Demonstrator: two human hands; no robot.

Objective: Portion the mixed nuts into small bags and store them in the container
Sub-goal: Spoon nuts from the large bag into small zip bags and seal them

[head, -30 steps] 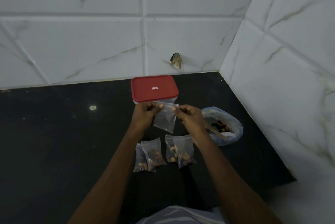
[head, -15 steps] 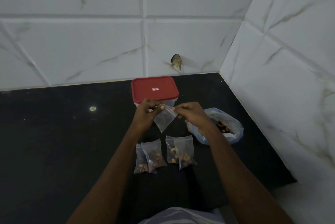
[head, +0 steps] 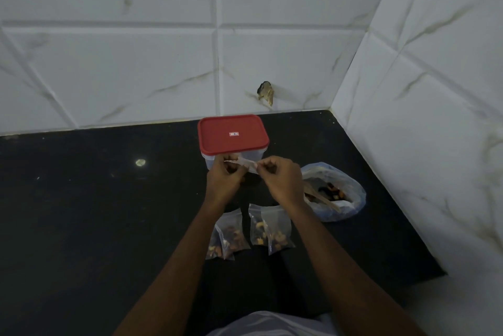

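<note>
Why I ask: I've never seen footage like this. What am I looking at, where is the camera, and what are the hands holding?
No machine here: these are a person's two bare arms, filmed by a wide-angle camera worn on the head, looking forward and down. The left hand and right hand pinch a small clear bag between their fingers, in front of a container with its red lid on. On the black counter, nearer the person, lie filled small bags of nuts in two overlapping pairs. To the right sits a large open bag of mixed nuts.
</note>
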